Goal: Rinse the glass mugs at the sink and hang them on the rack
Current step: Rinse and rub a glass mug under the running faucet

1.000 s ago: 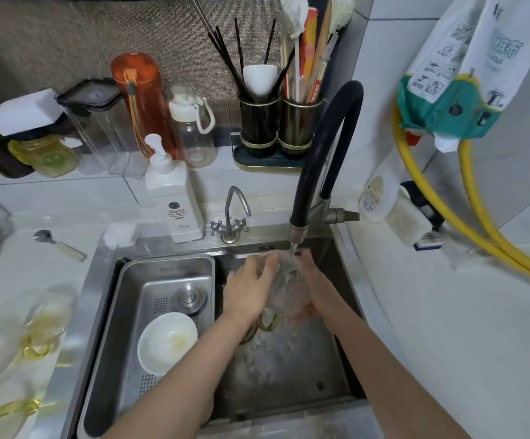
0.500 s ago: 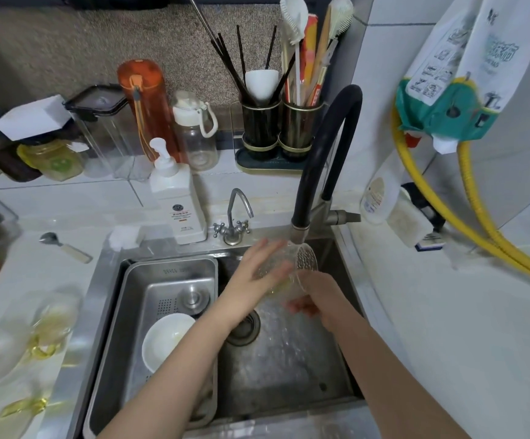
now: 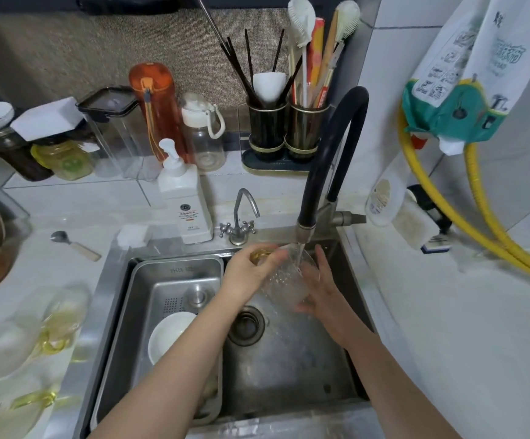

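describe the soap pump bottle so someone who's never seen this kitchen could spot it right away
Start at the steel sink and look to the counter just behind its back rim, left of the small chrome tap. The soap bottle stands there: squarish, opaque white, with a pump top, unlike the clear and orange bottles further back.

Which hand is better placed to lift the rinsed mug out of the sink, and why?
The left hand: it grips the glass mug at its yellow handle, while the right hand only rests flat against its side.

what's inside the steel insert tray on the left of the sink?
A white bowl and the tray's knob over its perforated floor. The left forearm covers its near right corner.
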Demonstrator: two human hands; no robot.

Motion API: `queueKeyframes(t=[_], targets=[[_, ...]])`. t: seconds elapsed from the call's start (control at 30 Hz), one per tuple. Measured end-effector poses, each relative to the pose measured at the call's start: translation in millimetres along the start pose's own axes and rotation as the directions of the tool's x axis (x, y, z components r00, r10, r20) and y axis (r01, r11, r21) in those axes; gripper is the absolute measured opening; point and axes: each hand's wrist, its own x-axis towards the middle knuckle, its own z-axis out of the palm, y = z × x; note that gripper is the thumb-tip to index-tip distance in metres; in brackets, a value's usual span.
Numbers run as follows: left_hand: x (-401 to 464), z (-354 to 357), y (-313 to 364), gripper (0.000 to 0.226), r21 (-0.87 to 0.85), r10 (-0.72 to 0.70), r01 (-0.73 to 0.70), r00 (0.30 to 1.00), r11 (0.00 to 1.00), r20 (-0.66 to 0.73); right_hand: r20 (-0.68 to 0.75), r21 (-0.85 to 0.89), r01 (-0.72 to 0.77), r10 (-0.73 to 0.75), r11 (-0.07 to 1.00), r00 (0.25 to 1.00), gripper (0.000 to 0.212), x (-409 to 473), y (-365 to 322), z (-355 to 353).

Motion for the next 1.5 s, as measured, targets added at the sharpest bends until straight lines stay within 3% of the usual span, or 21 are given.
queueKeyframes(t=[0.07, 0.17, 0.3, 0.4, 0.47, 0.53, 0.63, 0.7, 0.83, 0.9, 1.0, 1.1, 1.23, 1.3, 1.4, 1.5], targets=[[5.2, -0.3, 3.3, 0.027, 0.05, -0.027, 0.027, 1.0, 0.998, 0.004, 0.039, -0.061, 0.019, -0.017, 0.998, 0.999, 0.056, -3.6, 1.5, 2.5], [10.0, 4.2, 3.8, 0.051, -0.032, -0.107, 0.107, 0.994, 0.994, 0.009, -0.087, -0.085, -0.046, 0.038, 0.995, 0.995, 0.022, -3.7, -2.4, 8.9], [1.2, 18.6, -9.3, 0.035, -0.268, -0.182, 0.177, 0.983, 0.947, 0.008, -0.167, -0.013, -0.065, 0.062, 0.998, 0.984, 0.027, -0.7, -11.3, 17.0], [-8.1, 24.2, -24.3, 0.061, -0.38, -0.141, 0.163, 0.986, 0.911, 0.086, -0.167, -0.029, -0.136, 0.129, 0.99, 0.977, 0.028, -1.0, -10.3, 19.3], [-9.8, 23.0, -28.4, 0.062, -0.397, -0.124, 0.157, 0.986, 0.904, 0.109, -0.127, -0.015, -0.177, 0.174, 0.984, 0.976, 0.032, -4.0, -11.0, 18.0], [-8.8, 22.4, -29.1, 0.057, -0.338, -0.123, 0.148, 0.988, 0.93, 0.096, -0.092, -0.139, -0.18, 0.168, 0.974, 0.982, 0.037, -6.3, -14.2, 14.3], [-3.1, 23.5, -29.0, 0.07, -0.245, -0.185, 0.197, 0.98, 0.949, 0.071, -0.157, -0.388, -0.095, 0.036, 0.917, 0.987, 0.041, -1.6, -20.5, 6.8], [0.6, 25.5, -26.9, 0.079, -0.228, -0.248, 0.261, 0.965, 0.938, 0.088, -0.178, -0.355, -0.008, -0.059, 0.935, 0.982, 0.038, 2.5, -23.7, 5.5], [-0.4, 32.8, -31.9, 0.109, -0.302, -0.239, 0.278, 0.958, 0.912, 0.161, -0.278, -0.124, 0.008, -0.042, 0.992, 0.96, 0.03, 14.5, -23.0, 8.6], [-7.2, 38.3, -34.5, 0.103, -0.352, -0.204, 0.247, 0.967, 0.903, 0.155, -0.281, -0.036, 0.005, -0.015, 0.999, 0.96, 0.031, 19.9, -26.8, 10.7], [-7.0, 39.0, -36.4, 0.09, -0.438, -0.224, 0.237, 0.971, 0.867, 0.083, -0.09, -0.061, 0.054, -0.059, 0.997, 0.994, 0.027, 18.7, -27.6, 7.6], [0.0, 34.7, -33.5, 0.053, -0.511, -0.258, 0.27, 0.961, 0.816, 0.096, -0.012, -0.078, 0.087, -0.089, 0.993, 0.996, 0.022, 13.4, -24.4, 1.6], [-4.1, 35.2, -46.2, 0.099, -0.459, -0.27, 0.312, 0.95, 0.832, 0.158, -0.187, -0.037, 0.027, -0.033, 0.999, 0.982, 0.024, 23.5, -18.2, 4.7], [-3.5, 35.5, -53.8, 0.09, -0.454, -0.289, 0.321, 0.947, 0.831, 0.139, -0.123, 0.028, -0.024, 0.027, 0.999, 0.992, 0.024, 26.6, -16.7, 5.1], [2.5, 28.9, -51.6, 0.073, -0.477, -0.33, 0.349, 0.936, 0.807, 0.126, 0.077, -0.162, 0.006, 0.006, 0.987, 0.997, 0.024, 22.0, -12.7, 1.4], [2.4, 28.4, -45.8, 0.06, -0.479, -0.34, 0.402, 0.916, 0.781, 0.213, -0.016, -0.178, 0.037, -0.041, 0.983, 0.999, 0.019, 23.5, -8.3, -3.5]])
